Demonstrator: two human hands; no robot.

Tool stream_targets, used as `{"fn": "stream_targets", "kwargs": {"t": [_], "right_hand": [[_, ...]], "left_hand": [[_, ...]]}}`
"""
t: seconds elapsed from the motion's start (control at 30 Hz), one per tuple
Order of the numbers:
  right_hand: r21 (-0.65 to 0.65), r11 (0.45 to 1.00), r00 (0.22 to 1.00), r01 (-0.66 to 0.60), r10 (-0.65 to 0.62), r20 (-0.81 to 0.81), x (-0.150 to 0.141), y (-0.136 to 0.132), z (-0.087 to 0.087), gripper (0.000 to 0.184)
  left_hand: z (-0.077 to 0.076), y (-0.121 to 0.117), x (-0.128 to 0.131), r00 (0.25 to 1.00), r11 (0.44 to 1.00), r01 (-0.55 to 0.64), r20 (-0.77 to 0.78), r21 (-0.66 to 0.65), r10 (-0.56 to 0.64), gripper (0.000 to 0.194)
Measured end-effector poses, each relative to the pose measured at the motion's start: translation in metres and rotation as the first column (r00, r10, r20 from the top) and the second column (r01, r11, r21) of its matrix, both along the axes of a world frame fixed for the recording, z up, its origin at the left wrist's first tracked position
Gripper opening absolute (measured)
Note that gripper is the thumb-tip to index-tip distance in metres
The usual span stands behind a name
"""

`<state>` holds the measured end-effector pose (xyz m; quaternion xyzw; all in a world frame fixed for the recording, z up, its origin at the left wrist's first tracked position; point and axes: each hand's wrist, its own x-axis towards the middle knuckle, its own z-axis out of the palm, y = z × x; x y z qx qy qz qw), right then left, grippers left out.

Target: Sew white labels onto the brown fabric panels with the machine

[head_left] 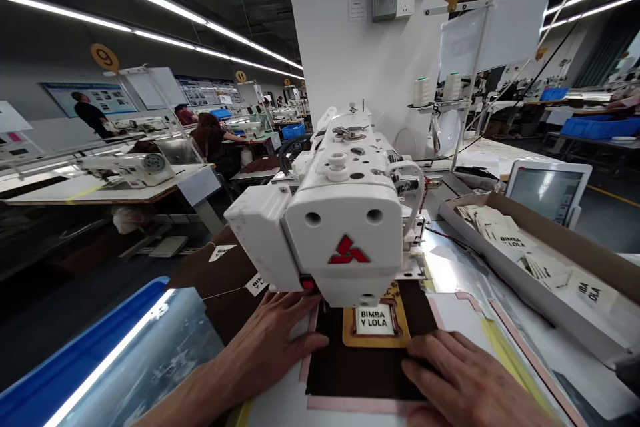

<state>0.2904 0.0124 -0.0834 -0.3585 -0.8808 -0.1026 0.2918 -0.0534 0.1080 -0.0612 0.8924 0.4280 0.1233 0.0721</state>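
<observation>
A dark brown piece of fabric (365,368) lies under the head of a white sewing machine (345,227). On the fabric, a white label (374,320) printed "BIMBA Y LOLA" sits inside a yellow frame clamp (376,341). My left hand (273,330) rests palm down at the fabric's left edge, thumb and fingers apart. At the right edge, my right hand (457,373) lies on the fabric with its fingers bent slightly, close to the clamp's corner. Neither hand grasps anything that I can see. The machine head hides the needle and the fabric's far part.
To the right, a cardboard box (530,267) holds many labels, with a control screen (547,190) behind it. A blue bin (85,353) with plastic over it stands at the left. More brown fabric with labels (223,252) lies left of the machine. Co-workers (213,137) sit farther back.
</observation>
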Motion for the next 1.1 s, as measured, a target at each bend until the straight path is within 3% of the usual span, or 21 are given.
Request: {"fn": "stream_targets", "kwargs": {"t": [0.17, 0.3, 0.53, 0.8, 0.97, 1.1], "right_hand": [[0.01, 0.999, 0.999, 0.041, -0.04, -0.029, -0.01, 0.003, -0.006, 0.043], [0.026, 0.996, 0.996, 0.083, -0.082, -0.036, -0.018, 0.009, -0.012, 0.038], [0.155, 0.978, 0.987, 0.141, -0.151, 0.057, -0.024, 0.006, -0.013, 0.038], [0.15, 0.984, 0.986, 0.099, -0.117, 0.118, -0.031, 0.005, -0.015, 0.029], [0.051, 0.992, 0.982, 0.112, -0.119, 0.149, -0.032, 0.004, -0.013, 0.028], [0.061, 0.987, 0.984, 0.148, -0.154, 0.094, -0.031, 0.01, -0.01, 0.025]], "left_hand": [[0.001, 0.0, 0.02, 0.997, 0.997, 0.058, 0.049, -0.049, -0.055, 0.014], [0.002, 0.003, 0.028, 0.988, 0.993, 0.116, 0.106, -0.036, -0.111, 0.027], [0.003, -0.01, 0.022, 0.963, 0.977, 0.21, 0.162, 0.042, -0.214, 0.025], [0.004, -0.024, 0.016, 0.959, 0.971, 0.229, 0.158, 0.066, -0.236, 0.024], [0.001, -0.021, 0.016, 0.962, 0.971, 0.238, 0.13, 0.036, -0.241, 0.028], [0.001, -0.015, 0.021, 0.966, 0.972, 0.236, 0.105, 0.004, -0.235, 0.026]]}}
